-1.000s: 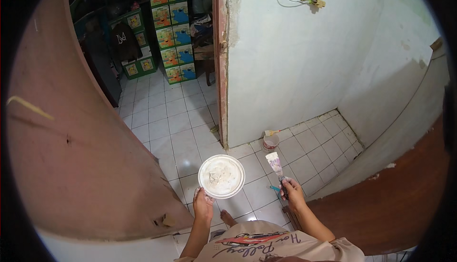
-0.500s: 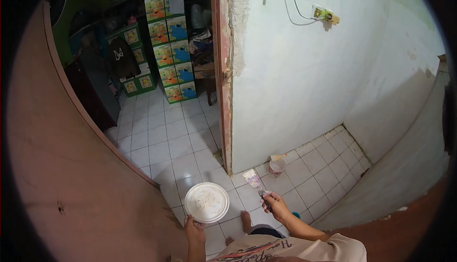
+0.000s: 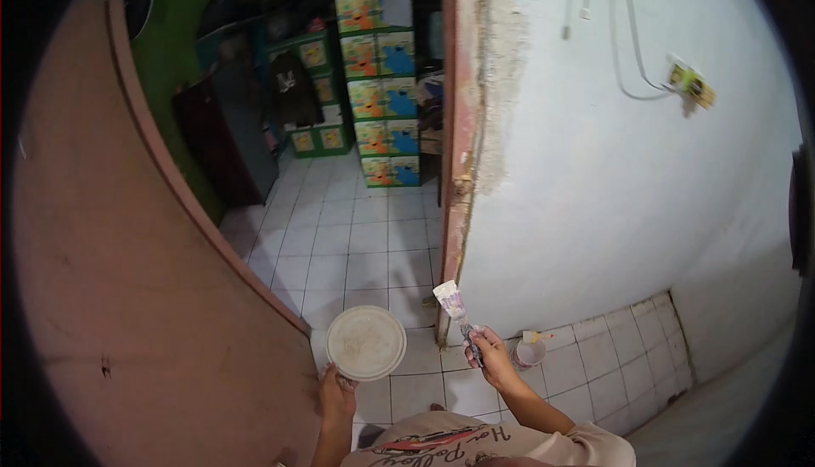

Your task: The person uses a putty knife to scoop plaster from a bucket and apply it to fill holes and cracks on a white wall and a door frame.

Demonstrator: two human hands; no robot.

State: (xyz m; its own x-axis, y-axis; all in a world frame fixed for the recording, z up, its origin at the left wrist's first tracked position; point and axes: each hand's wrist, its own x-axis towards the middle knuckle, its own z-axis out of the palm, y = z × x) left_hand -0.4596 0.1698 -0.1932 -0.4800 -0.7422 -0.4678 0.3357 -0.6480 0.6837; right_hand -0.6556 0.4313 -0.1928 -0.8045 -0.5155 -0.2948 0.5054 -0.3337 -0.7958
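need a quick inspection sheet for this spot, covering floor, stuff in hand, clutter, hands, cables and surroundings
Surface: white tiled floor, dark joint lines
Things in hand: round off-white lid, faintly smeared; putty knife, blade up, coated whitish
Clutter: small bucket on the floor by the wall, with a pale, orange-handled tool at its rim
Hands: left hand grips the lid's near edge; right hand grips the knife's handle
Cables: grey cable hangs down the wall to a socket
Surroundings: pale wall, worn door frame, stacked drawers beyond
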